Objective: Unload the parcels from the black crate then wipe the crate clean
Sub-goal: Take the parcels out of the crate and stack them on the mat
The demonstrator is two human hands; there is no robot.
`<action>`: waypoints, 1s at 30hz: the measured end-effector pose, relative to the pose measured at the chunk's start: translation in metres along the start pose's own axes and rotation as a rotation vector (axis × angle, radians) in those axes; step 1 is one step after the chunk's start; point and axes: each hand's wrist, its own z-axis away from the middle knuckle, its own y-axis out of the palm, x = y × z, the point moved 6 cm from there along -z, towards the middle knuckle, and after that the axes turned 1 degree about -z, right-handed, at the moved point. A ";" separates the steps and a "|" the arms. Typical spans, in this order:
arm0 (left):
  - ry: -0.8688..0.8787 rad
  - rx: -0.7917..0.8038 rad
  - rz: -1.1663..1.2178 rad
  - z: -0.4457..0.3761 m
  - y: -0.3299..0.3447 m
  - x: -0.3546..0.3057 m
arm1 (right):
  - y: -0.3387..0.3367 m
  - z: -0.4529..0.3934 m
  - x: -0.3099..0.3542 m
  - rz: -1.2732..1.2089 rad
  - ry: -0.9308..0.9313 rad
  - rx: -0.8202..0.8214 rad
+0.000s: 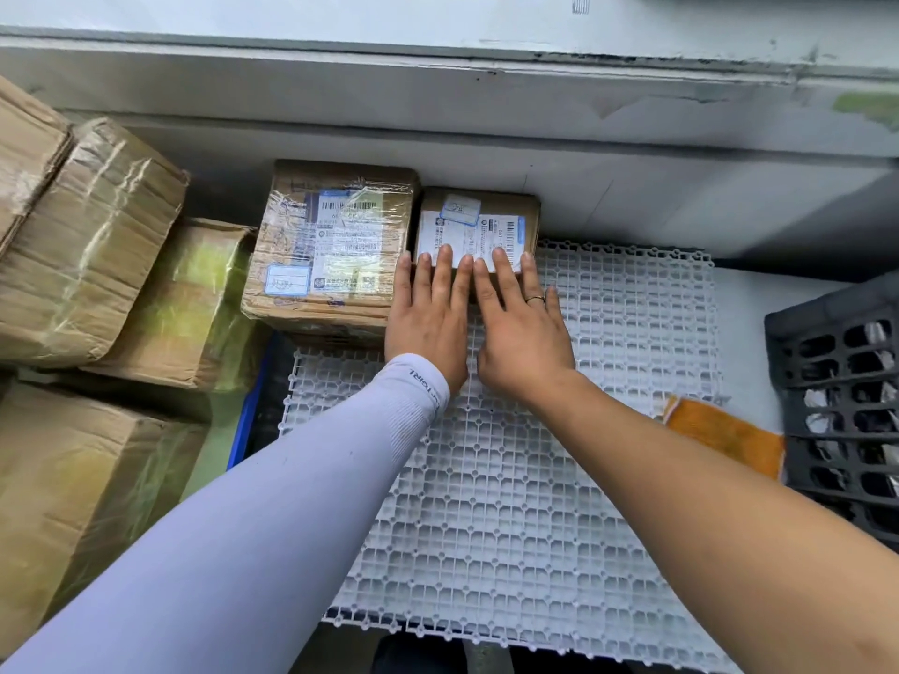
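Note:
A small brown parcel (479,221) with a white label lies at the far edge of a white plastic grid mat (511,479). My left hand (428,318) and my right hand (523,328) lie side by side with straight fingers, their tips on the parcel's near edge. A larger taped parcel (331,245) sits touching its left side. The black crate (841,406) stands at the right edge of the view, with pale wrapped items showing through its lattice wall. An orange cloth (725,435) lies on the mat beside the crate.
Several large taped cardboard boxes (92,245) are stacked at the left. A blue tray edge (245,420) shows beside the mat. A grey wall ledge (438,90) runs along the back behind the parcels.

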 end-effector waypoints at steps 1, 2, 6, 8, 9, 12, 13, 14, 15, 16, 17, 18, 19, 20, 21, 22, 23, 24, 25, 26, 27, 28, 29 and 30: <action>-0.002 0.004 0.003 0.000 0.001 0.000 | 0.000 0.001 0.001 -0.001 0.001 0.009; -0.004 0.005 0.008 0.000 0.001 0.000 | 0.000 0.001 0.001 0.003 0.002 0.015; 0.008 0.009 0.041 -0.002 0.000 0.001 | 0.001 0.000 0.001 0.022 0.011 0.037; 0.021 0.011 0.052 -0.002 -0.002 0.002 | -0.001 0.000 0.000 0.043 0.011 0.046; 0.032 0.009 0.063 -0.002 -0.004 0.003 | -0.003 0.001 0.000 0.052 0.012 0.047; 0.064 -0.026 0.107 -0.001 -0.011 0.008 | -0.014 0.003 -0.003 0.080 0.051 0.015; 0.074 -0.041 0.125 0.000 -0.015 0.010 | -0.019 0.004 -0.004 0.089 0.069 -0.002; 0.083 -0.060 0.141 0.001 -0.019 0.012 | -0.023 0.006 -0.006 0.099 0.088 -0.021; 0.085 -0.081 0.157 0.004 -0.024 0.014 | -0.026 0.010 -0.007 0.111 0.104 -0.038; 0.086 -0.100 0.173 0.007 -0.030 0.015 | -0.030 0.014 -0.008 0.122 0.118 -0.050; 0.088 -0.116 0.189 0.010 -0.036 0.015 | -0.035 0.019 -0.008 0.127 0.132 -0.060; 0.088 -0.129 0.201 0.015 -0.043 0.015 | -0.041 0.024 -0.009 0.129 0.144 -0.073; 0.087 -0.138 0.212 0.019 -0.051 0.014 | -0.047 0.031 -0.011 0.130 0.156 -0.088; 0.088 -0.144 0.224 0.023 -0.059 0.012 | -0.055 0.038 -0.012 0.128 0.169 -0.102; 0.092 -0.149 0.234 0.028 -0.068 0.010 | -0.062 0.045 -0.015 0.125 0.179 -0.113; 0.097 -0.156 0.240 0.032 -0.077 0.006 | -0.069 0.052 -0.017 0.123 0.183 -0.124; 0.102 -0.163 0.245 0.037 -0.086 0.003 | -0.076 0.059 -0.021 0.125 0.182 -0.130; 0.106 -0.169 0.252 0.043 -0.096 -0.001 | -0.083 0.066 -0.024 0.128 0.178 -0.135; 0.108 -0.173 0.263 0.049 -0.106 -0.006 | -0.090 0.074 -0.028 0.133 0.173 -0.140; 0.107 -0.176 0.273 0.054 -0.116 -0.012 | -0.097 0.080 -0.033 0.138 0.168 -0.146; 0.104 -0.173 0.279 0.059 -0.125 -0.019 | -0.104 0.088 -0.039 0.143 0.163 -0.149; 0.099 -0.170 0.283 0.064 -0.133 -0.026 | -0.111 0.095 -0.045 0.147 0.158 -0.151; 0.092 -0.171 0.287 0.068 -0.141 -0.035 | -0.117 0.103 -0.052 0.152 0.151 -0.156; 0.082 -0.174 0.293 0.072 -0.149 -0.044 | -0.123 0.110 -0.060 0.156 0.143 -0.163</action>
